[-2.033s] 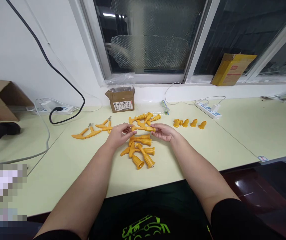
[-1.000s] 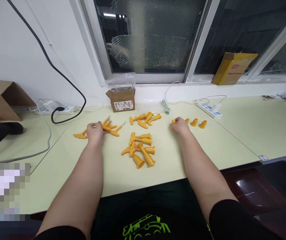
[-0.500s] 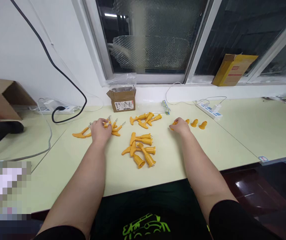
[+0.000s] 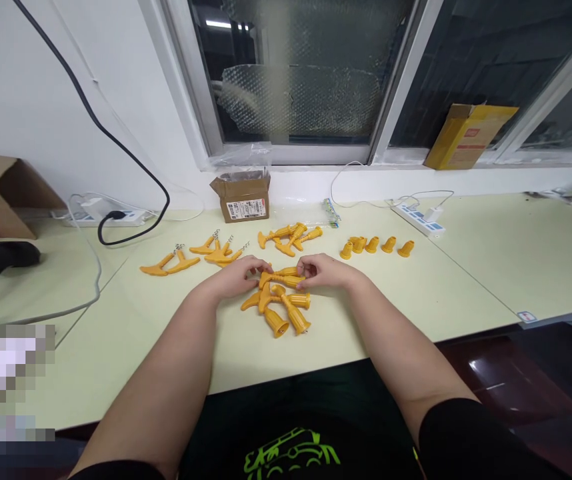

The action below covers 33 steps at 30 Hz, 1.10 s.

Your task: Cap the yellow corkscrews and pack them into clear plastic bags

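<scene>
In the middle of the table is a group of yellow corkscrews (image 4: 293, 313) with T-shaped handles and ribbed sleeves over their screws. My left hand (image 4: 239, 277) has its fingers curled round the handle end of the upper corkscrews. At the sleeve end of the same ones, my right hand (image 4: 329, 272) closes thumb and fingers; its fingertips partly hide the sleeve tips. Bare-screw corkscrew handles (image 4: 183, 265) lie to the left of my left hand. Several loose yellow sleeves (image 4: 372, 245) stand in a row beyond my right hand.
Another pile of sleeved corkscrews (image 4: 291, 239) lies farther back. Behind it are a small cardboard box (image 4: 246, 200) and a clear plastic bag (image 4: 303, 215). Power strips (image 4: 419, 220) and cables run along the wall. A black stand arm (image 4: 3, 257) juts in from the left.
Both hands have moved inward to the middle corkscrews. My left hand has left the bare-screw handles, and my right hand has let go at the row of loose sleeves.
</scene>
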Motion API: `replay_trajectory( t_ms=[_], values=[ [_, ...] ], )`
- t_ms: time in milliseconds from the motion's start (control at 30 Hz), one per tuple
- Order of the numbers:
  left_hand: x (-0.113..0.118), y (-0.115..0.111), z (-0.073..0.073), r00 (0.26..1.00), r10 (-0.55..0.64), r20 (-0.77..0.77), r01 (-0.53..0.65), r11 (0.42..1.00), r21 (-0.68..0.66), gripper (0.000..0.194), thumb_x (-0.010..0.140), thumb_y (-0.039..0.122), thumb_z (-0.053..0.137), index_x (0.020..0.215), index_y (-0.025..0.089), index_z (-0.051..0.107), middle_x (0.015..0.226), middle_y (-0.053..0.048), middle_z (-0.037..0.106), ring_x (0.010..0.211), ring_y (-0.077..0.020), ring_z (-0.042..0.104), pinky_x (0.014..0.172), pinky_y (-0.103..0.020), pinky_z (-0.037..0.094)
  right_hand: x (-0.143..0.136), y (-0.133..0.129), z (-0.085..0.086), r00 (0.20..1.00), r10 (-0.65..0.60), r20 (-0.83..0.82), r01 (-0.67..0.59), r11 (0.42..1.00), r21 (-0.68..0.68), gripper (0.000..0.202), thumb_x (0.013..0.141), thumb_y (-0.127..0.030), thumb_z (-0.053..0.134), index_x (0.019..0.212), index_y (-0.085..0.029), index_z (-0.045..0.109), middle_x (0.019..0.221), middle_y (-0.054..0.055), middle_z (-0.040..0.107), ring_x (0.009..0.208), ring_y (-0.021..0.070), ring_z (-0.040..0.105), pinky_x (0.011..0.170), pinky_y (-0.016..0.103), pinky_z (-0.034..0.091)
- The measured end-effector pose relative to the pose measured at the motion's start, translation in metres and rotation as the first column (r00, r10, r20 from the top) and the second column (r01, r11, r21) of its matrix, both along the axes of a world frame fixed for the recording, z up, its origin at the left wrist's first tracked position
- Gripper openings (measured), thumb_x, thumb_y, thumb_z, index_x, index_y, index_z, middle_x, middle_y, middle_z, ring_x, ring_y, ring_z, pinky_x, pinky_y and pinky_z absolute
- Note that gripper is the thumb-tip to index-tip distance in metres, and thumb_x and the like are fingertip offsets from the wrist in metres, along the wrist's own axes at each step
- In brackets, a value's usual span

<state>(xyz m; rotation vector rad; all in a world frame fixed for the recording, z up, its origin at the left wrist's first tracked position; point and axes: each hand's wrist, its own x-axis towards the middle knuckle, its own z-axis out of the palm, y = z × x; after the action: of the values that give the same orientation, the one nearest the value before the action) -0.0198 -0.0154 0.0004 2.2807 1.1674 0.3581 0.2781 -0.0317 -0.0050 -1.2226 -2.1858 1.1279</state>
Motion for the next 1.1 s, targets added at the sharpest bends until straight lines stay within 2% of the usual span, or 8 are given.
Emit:
replay_trajectory(
  t_ms=[300, 467, 567, 633, 733, 800, 967, 1100],
  values=[
    [0.006, 0.006, -0.011, 0.989, 0.079, 0.125, -0.087, 0.994, 0.066, 0.032, 0.083, 0.039, 0.069, 0.112, 0.029, 0.080, 0.116, -0.009, 0.064, 0.101, -0.0255, 0.064, 0.079, -0.036, 0.055, -0.001, -0.001, 0.001, 0.981, -0.164, 0.108, 0.154, 0.984, 0.092, 0.031, 0.077, -0.041, 0.076, 0.101, -0.021, 0.072, 0.082, -0.001, 0.066, 0.074, 0.0154, 0.059, 0.067, 0.027, 0.043],
    [0.013, 0.004, -0.008, 0.921, 0.126, 0.369, -0.175, 0.979, 0.103, 0.037, 0.087, 0.051, 0.069, 0.110, 0.024, 0.078, 0.124, -0.011, 0.066, 0.111, -0.0263, 0.065, 0.090, -0.038, 0.055, -0.003, 0.005, -0.001, 0.972, -0.224, -0.073, 0.233, 0.961, 0.151, 0.030, 0.082, -0.044, 0.072, 0.099, -0.019, 0.069, 0.079, -0.001, 0.066, 0.072, 0.0159, 0.059, 0.068, 0.028, 0.045],
    [0.017, 0.002, -0.006, 0.827, 0.205, 0.524, -0.243, 0.970, 0.002, 0.043, 0.084, 0.054, 0.072, 0.108, 0.019, 0.073, 0.112, -0.011, 0.071, 0.104, -0.0244, 0.068, 0.091, -0.037, 0.055, -0.006, 0.007, -0.005, 0.955, -0.224, -0.196, 0.243, 0.967, 0.077, 0.030, 0.088, -0.049, 0.065, 0.097, -0.020, 0.065, 0.080, 0.001, 0.069, 0.072, 0.0172, 0.062, 0.069, 0.030, 0.049],
    [0.020, 0.001, -0.006, 0.756, 0.265, 0.599, -0.272, 0.959, -0.081, 0.050, 0.082, 0.055, 0.075, 0.115, 0.019, 0.067, 0.095, -0.007, 0.072, 0.088, -0.0202, 0.069, 0.081, -0.033, 0.056, -0.009, 0.006, -0.007, 0.948, -0.197, -0.249, 0.220, 0.973, 0.066, 0.028, 0.088, -0.047, 0.066, 0.098, -0.021, 0.062, 0.082, 0.002, 0.069, 0.072, 0.0174, 0.063, 0.069, 0.031, 0.051],
    [0.025, -0.001, -0.004, 0.681, 0.349, 0.644, -0.273, 0.937, -0.220, 0.057, 0.084, 0.053, 0.073, 0.129, 0.023, 0.054, 0.069, 0.003, 0.065, 0.057, -0.0136, 0.060, 0.058, -0.026, 0.051, -0.014, 0.005, -0.008, 0.937, -0.165, -0.307, 0.229, 0.955, 0.186, 0.030, 0.084, -0.042, 0.071, 0.102, -0.022, 0.058, 0.092, 0.003, 0.069, 0.075, 0.0169, 0.063, 0.069, 0.031, 0.053],
    [0.026, -0.001, -0.001, 0.638, 0.422, 0.644, -0.256, 0.905, -0.339, 0.050, 0.087, 0.050, 0.070, 0.126, 0.023, 0.054, 0.062, 0.005, 0.062, 0.047, -0.0116, 0.054, 0.050, -0.023, 0.047, -0.015, 0.005, -0.009, 0.932, -0.142, -0.334, 0.245, 0.926, 0.289, 0.030, 0.083, -0.040, 0.072, 0.102, -0.022, 0.057, 0.100, 0.004, 0.067, 0.080, 0.0174, 0.063, 0.072, 0.032, 0.055],
    [0.023, 0.000, 0.005, 0.496, 0.570, 0.654, -0.095, 0.785, -0.612, 0.037, 0.081, 0.028, 0.069, 0.116, 0.014, 0.066, 0.076, -0.007, 0.074, 0.064, -0.0160, 0.069, 0.064, -0.027, 0.057, -0.015, 0.008, -0.009, 0.905, -0.122, -0.407, 0.288, 0.880, 0.377, 0.030, 0.086, -0.042, 0.070, 0.106, -0.023, 0.058, 0.106, 0.006, 0.065, 0.087, 0.0191, 0.063, 0.079, 0.036, 0.057],
    [0.020, -0.001, 0.006, 0.521, 0.545, 0.657, -0.038, 0.784, -0.620, 0.044, 0.067, 0.018, 0.084, 0.108, 0.013, 0.070, 0.093, -0.011, 0.076, 0.083, -0.0176, 0.073, 0.078, -0.028, 0.059, -0.015, 0.006, -0.006, 0.893, -0.229, -0.387, 0.338, 0.909, 0.242, 0.037, 0.085, -0.048, 0.069, 0.111, -0.023, 0.058, 0.103, 0.005, 0.066, 0.083, 0.0188, 0.062, 0.078, 0.036, 0.056]
  ],
)
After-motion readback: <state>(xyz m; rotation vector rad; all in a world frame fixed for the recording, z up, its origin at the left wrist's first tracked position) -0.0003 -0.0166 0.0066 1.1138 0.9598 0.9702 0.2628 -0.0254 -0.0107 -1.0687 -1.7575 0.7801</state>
